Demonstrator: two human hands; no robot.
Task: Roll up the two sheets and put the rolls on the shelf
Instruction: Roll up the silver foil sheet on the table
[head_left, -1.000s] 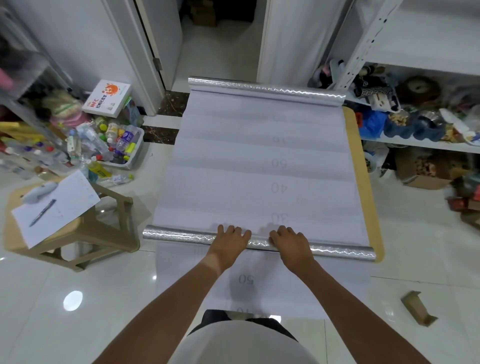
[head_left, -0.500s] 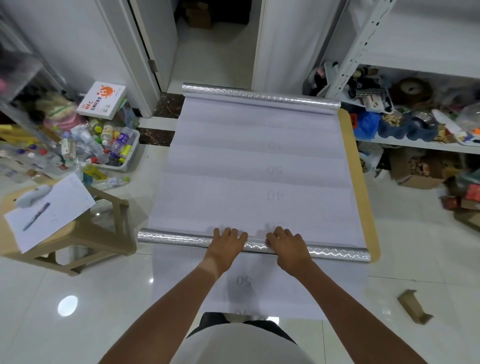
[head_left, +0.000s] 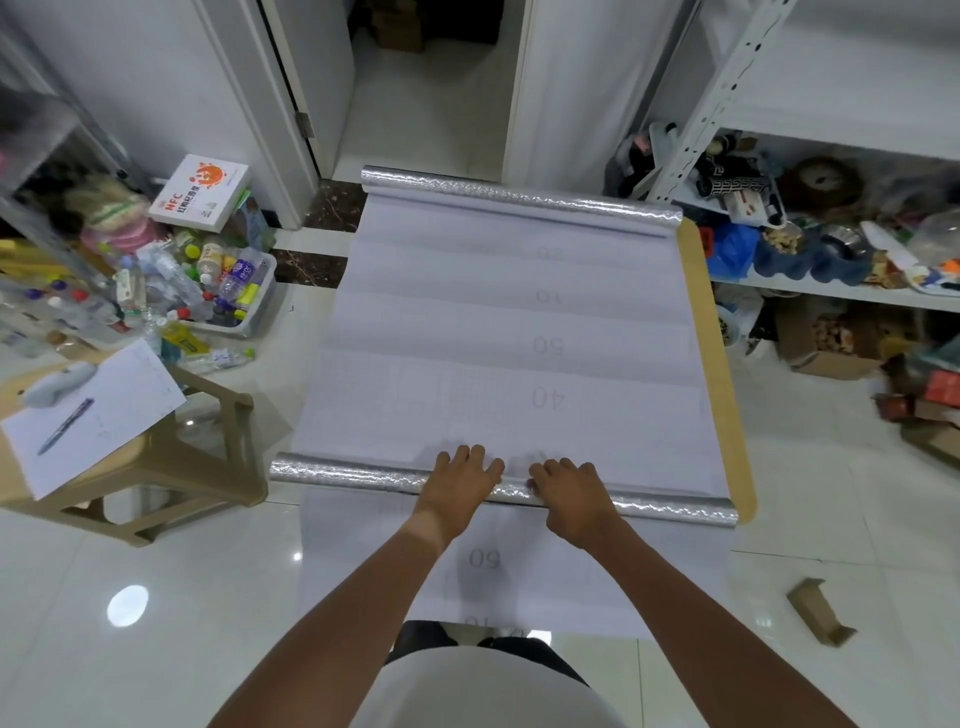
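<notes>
the pale lilac paper-backed sheet with faint printed numbers (head_left: 498, 338) lay flat along the tan wooden surface (head_left: 719, 374), stretching away from both hands. its near end was wound into a shiny crinkled silver foil roll (head_left: 353, 475) that lay crosswise under the hands, with loose sheet hanging toward the person's body below the wrists. the left hand (head_left: 462, 480) and the right hand (head_left: 569, 488) pressed palm-down on the roll's middle, side by side and just apart, fingers spread flat over its top rather than closed around it. well beyond the fingertips, a second silver foil roll (head_left: 519, 200) sat at the sheet's far end. off past the right hand stood a white metal shelf (head_left: 831, 291) crowded with clutter. off past the left hand stood a beige plastic stool (head_left: 197, 467) carrying a white paper (head_left: 93, 410) and a blue pen (head_left: 65, 425).
</notes>
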